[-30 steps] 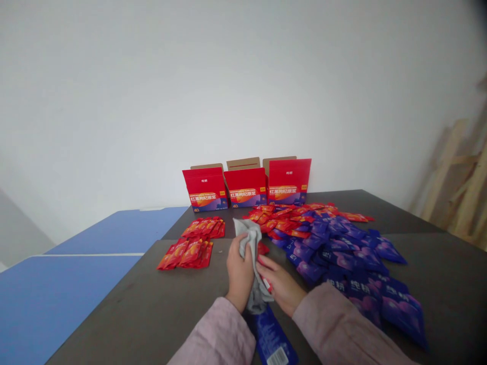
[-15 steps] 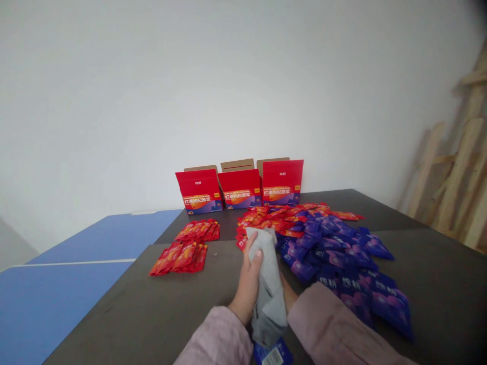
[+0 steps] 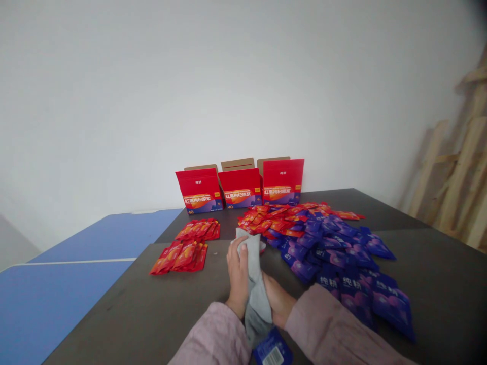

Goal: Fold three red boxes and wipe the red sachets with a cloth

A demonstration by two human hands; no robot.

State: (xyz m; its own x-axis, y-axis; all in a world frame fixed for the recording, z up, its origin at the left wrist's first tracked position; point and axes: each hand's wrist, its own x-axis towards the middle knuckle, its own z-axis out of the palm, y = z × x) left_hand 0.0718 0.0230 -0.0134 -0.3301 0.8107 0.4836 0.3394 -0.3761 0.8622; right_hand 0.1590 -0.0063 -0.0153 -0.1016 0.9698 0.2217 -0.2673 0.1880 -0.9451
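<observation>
My left hand (image 3: 238, 276) is closed around a grey cloth (image 3: 255, 284) that stands up between both hands over the dark table (image 3: 152, 309). My right hand (image 3: 279, 304) lies against the cloth's right side, its fingers mostly hidden behind the fabric. Below the cloth, at the bottom edge of the view, a blue sachet (image 3: 272, 350) with a barcode pokes out. Just beyond the cloth lies a pile of red sachets (image 3: 274, 220) and a spread of purple sachets (image 3: 342, 258).
Two neat rows of red sachets (image 3: 186, 243) lie to the left. Three open red cartons (image 3: 239, 190) stand by the white wall. A blue table (image 3: 57, 289) adjoins on the left. Wooden frames (image 3: 452, 187) lean at the right.
The cloth has come down and back toward me since half a second ago, and my left hand has shifted its grip on it. My right hand shows more beside the cloth.
</observation>
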